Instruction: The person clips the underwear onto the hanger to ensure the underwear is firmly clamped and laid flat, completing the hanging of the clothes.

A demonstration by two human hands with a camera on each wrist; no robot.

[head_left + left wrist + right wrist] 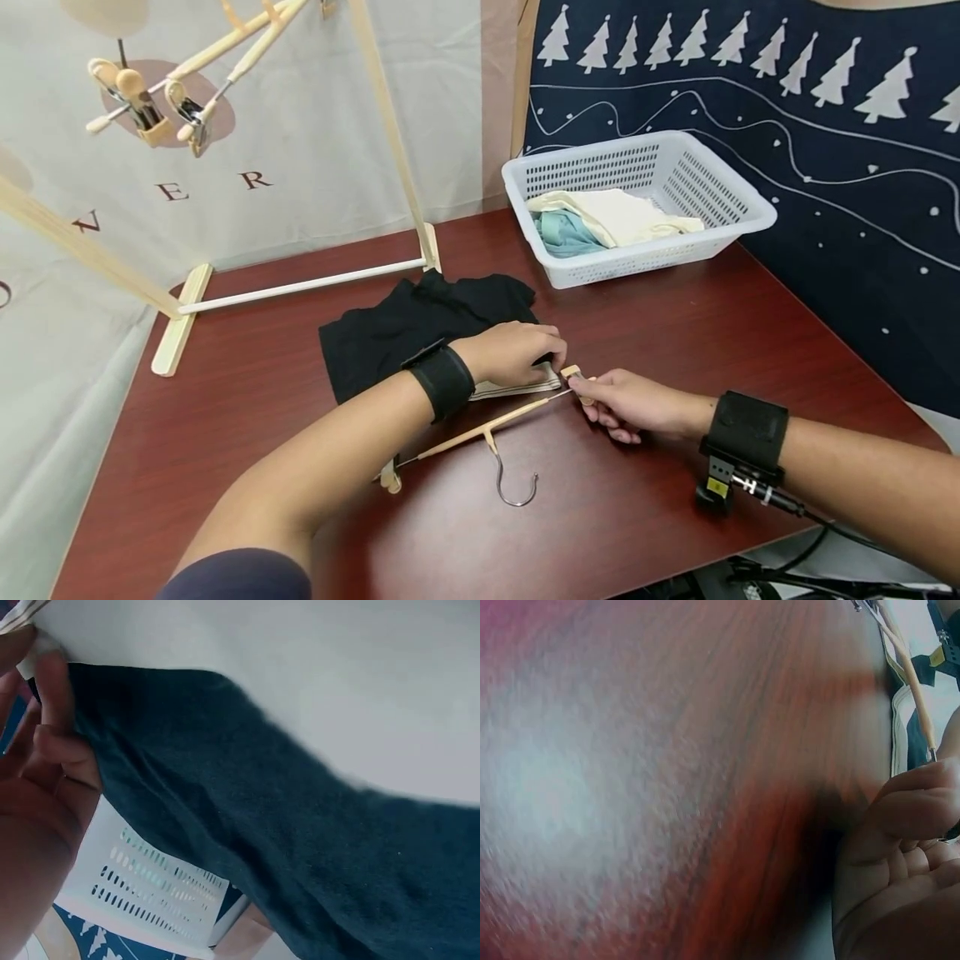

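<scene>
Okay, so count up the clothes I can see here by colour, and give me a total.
Black: 1, the black garment on the table, held by the left hand.
Cream: 1, the cream garment in the white basket.
Teal: 1, the teal garment in the same basket.
Total: 3

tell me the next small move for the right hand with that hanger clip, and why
Probably squeeze the clip open and slide it onto the garment's light edge. The right hand pinches the clip at the wooden hanger's end, and the left hand holds that edge right beside it.
</scene>
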